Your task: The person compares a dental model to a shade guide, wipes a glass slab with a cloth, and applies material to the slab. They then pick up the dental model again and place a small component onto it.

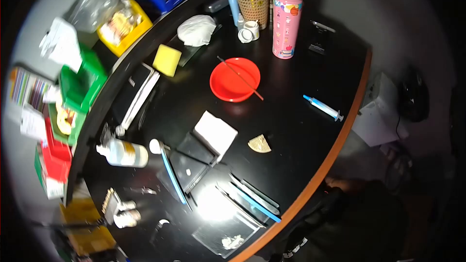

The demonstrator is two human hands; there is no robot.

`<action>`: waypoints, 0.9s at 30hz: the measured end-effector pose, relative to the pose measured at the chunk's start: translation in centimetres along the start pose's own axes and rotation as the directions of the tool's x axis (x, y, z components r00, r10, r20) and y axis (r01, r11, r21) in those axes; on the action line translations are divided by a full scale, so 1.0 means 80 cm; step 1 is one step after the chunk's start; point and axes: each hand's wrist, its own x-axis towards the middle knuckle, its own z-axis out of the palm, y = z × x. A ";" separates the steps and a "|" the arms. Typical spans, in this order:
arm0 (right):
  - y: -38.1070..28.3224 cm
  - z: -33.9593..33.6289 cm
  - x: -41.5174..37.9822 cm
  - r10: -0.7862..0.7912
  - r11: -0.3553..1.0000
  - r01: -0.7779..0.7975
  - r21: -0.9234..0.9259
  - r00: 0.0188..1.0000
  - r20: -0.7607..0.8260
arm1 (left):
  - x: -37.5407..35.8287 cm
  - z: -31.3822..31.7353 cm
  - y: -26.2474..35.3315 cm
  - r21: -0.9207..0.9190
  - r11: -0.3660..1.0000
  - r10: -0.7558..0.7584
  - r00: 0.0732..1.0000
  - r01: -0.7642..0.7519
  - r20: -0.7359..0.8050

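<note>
Neither my left hand nor my right hand can be made out. A red bowl [235, 80] sits on the black table [286, 165], with a thin brush [240, 78] lying across its rim. Right of it lies a blue-tipped syringe [323, 107]. Below the bowl are a small ridged beige piece [259, 144] and a white pad [216, 135]. Blue-handled tools [255, 203] rest near the front edge beside a clear tray [227, 235] holding white bits. A bright glare hides part of this area.
A pink bottle [287, 19] and a brush holder [254, 9] stand at the back. A squeeze bottle [127, 154] lies at the left, near colored bins [82, 80]. Dark clothing [349, 223] and a dim skin-toned patch [342, 183] show beyond the brown edge [318, 182].
</note>
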 end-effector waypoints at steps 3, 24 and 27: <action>-0.028 0.006 -0.005 -0.011 0.998 0.012 0.062 1.000 -0.016 | -0.019 -0.004 0.067 0.065 0.998 0.004 0.999 -0.001 -0.043; -0.056 0.001 0.164 -0.374 0.878 0.256 -0.404 0.895 -0.245 | -0.015 -0.058 -0.045 -0.207 0.877 0.325 0.853 -0.433 -0.409; -0.129 -0.059 0.015 -0.329 0.912 0.211 -0.351 0.888 -0.321 | 0.007 -0.071 -0.043 -0.131 0.778 0.499 0.732 -0.614 -0.464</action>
